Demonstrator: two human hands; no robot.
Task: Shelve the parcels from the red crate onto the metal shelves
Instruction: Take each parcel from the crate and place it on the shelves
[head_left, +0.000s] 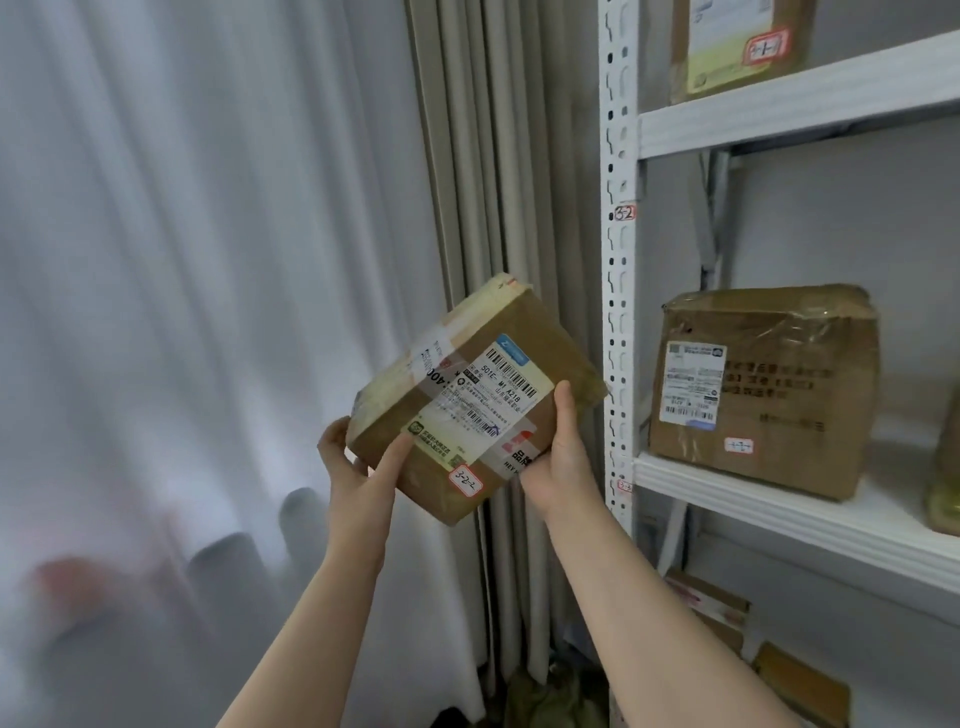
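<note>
- Your left grip (358, 467) and right grip (558, 462) clasp the tilted parcel (467, 395) just left of the shelf (779, 512) post.
- A box (763, 395) fills the shelf's front left corner; room above it.

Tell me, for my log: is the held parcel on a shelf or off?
Off: the left hand and right hand grip the parcel, tilted in midair, beside the shelf post.

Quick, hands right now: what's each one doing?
Left hand: grips the parcel at its lower left corner.
Right hand: grips the same parcel at its right edge.
</note>
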